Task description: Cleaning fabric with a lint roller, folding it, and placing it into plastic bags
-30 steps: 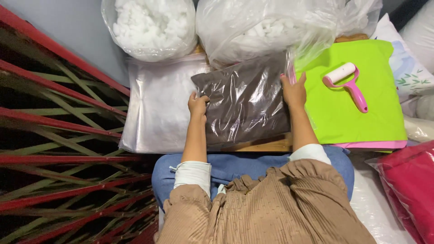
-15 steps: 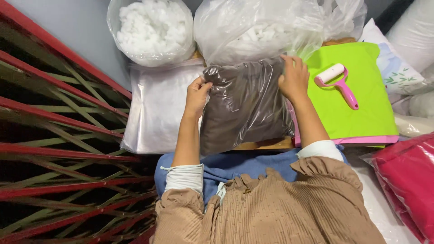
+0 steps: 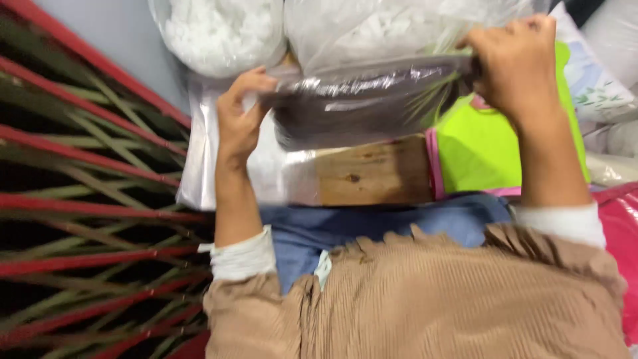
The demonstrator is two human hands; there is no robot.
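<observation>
Dark bagged item (image 3: pixel 365 106): lifted off wooden bench (image 3: pixel 372 173) since earlier; left hand (image 3: pixel 240 119), right hand (image 3: pixel 512 66) fingers pinching its ends; not set down.

We're in a tan ribbed top w/ ruffled hem, white cuffs at both forearms, blue trousers underneath; left hand (image 3: pixel 240 119) & right hand (image 3: pixel 515 66) bare.

The plastic-wrapped cushion cover (image 3: pixel 365 106) is dark brown under a clear, glossy film. Beneath it the wooden board (image 3: pixel 372 174) is warm tan with a dark knot. To the right lies a lime-green mat (image 3: pixel 482 149) edged in pink. At far left, a clear bag of stuffing (image 3: pixel 222 33) is white. The metal grille (image 3: pixel 86 199) on the left is red and olive-green.
</observation>
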